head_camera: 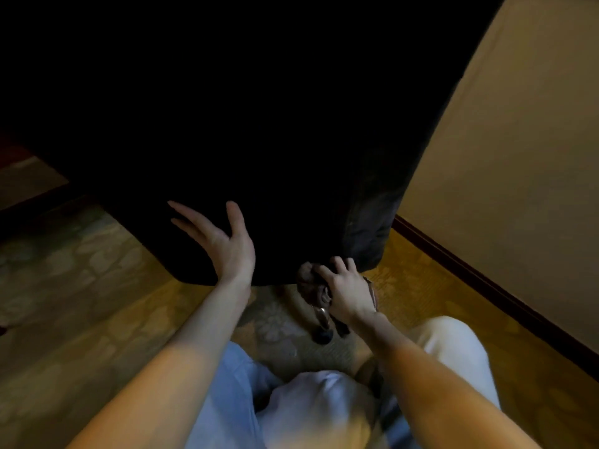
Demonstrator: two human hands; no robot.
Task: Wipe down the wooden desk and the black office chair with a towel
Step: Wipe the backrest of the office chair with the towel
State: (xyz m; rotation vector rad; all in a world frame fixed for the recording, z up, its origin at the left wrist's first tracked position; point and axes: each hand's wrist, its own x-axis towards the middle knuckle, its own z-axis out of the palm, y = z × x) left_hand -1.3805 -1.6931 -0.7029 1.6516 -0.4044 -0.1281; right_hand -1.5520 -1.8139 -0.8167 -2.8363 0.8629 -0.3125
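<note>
The chair (259,124) is a deep, almost featureless black, with a faint grey sheen along its right edge. The carpet (97,303) is golden-olive with a paler floral pattern, and the towel (308,280) is a dull dark brown. The wall (518,157) is plain warm beige above a dark reddish-brown baseboard (486,283), and the trousers (308,400) are pale bluish white
</note>
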